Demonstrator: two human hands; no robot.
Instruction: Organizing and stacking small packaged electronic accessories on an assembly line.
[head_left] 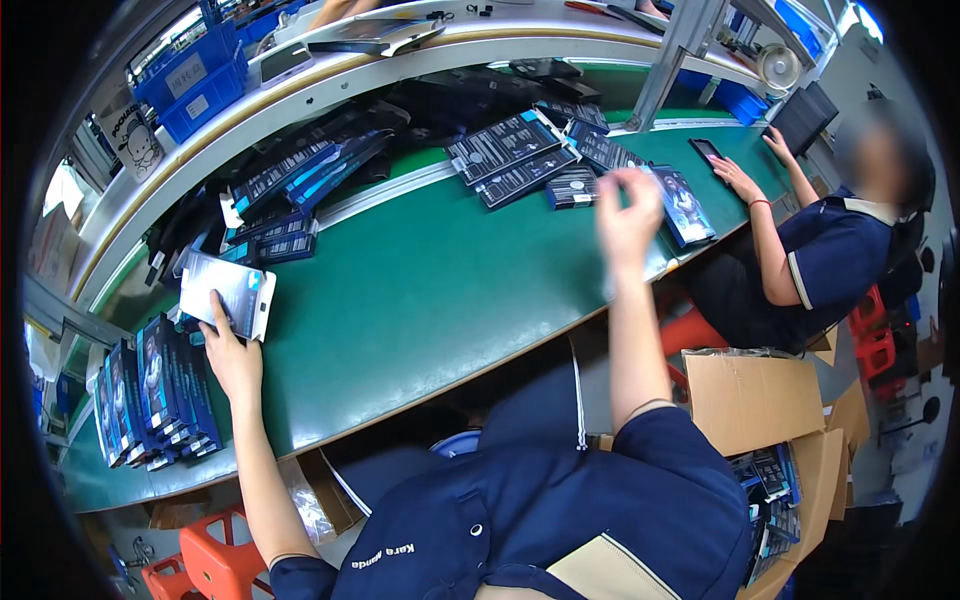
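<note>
My left hand [235,360] grips the near edge of a flat white-and-blue box [215,280] at the left of the green table, one finger stretched across its face. Just below that hand stands a row of dark blue boxes [160,385], packed upright side by side. My right hand [630,215] is raised over the table's right part, fingers bent in towards the thumb. Motion smears them, and whether anything is between them cannot be made out. Beyond it lie several dark flat boxes [510,150], and beside it is a blue box with a picture [682,205].
More dark boxes [300,180] are heaped at the back left. A raised shelf [330,75] runs along the far side, with blue bins [195,85] on it. At right, a co-worker [830,240] touches a dark phone-like device [708,152]. An open carton [765,400] stands lower right.
</note>
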